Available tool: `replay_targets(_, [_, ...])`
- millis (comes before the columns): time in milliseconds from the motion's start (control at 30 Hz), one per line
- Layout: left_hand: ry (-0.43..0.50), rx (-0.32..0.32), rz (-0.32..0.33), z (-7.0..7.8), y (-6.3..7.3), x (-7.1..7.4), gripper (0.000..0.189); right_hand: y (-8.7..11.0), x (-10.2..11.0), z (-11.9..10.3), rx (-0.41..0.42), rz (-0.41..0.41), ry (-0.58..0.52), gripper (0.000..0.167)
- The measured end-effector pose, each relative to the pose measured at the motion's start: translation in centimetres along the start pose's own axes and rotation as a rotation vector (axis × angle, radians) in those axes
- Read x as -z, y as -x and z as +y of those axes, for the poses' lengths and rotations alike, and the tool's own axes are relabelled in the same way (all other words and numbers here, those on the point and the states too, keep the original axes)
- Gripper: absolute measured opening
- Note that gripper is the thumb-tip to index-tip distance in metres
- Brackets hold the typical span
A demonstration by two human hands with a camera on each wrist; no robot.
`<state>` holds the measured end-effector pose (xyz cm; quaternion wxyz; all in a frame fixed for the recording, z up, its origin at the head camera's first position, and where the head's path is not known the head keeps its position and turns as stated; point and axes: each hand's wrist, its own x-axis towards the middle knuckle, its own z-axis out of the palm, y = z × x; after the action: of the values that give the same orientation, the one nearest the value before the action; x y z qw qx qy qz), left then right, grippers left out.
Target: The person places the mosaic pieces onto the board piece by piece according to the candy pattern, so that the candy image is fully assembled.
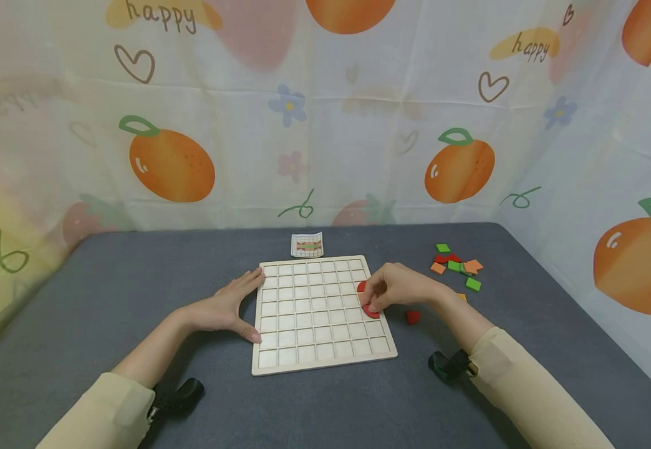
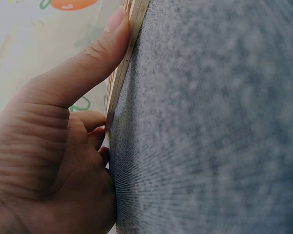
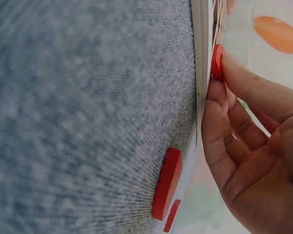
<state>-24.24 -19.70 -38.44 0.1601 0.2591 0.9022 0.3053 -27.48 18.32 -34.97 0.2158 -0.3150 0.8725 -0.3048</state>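
A pale wooden grid board (image 1: 305,318) lies on the dark grey table, its squares framed by thin raised strips. My left hand (image 1: 226,307) rests against the board's left edge, thumb and fingers spread apart. At the right edge my right hand (image 1: 404,285) pinches a rounded red piece (image 1: 371,313) between thumb and fingers, over the right column. In the right wrist view the thumb presses on this red piece (image 3: 217,62), close to the board's surface. Just beyond it on the board are an orange piece (image 1: 361,299) and another red piece (image 1: 361,286), both partly hidden by the fingers.
A loose red piece (image 1: 413,317) lies right of the board, under the right forearm. Farther right are scattered green pieces (image 1: 473,284), orange pieces (image 1: 438,268) and red pieces (image 1: 448,258). A small pattern card (image 1: 307,245) sits behind the board, before a printed curtain (image 1: 325,156).
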Motion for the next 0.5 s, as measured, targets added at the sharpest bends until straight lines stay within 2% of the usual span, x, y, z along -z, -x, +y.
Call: replay_targets(500, [-0.007, -0.002, 0.005, -0.19, -0.13, -0.05, 0.127, -0.15, -0.04, -0.06, -0.028, -0.002, 0.031, 0.009])
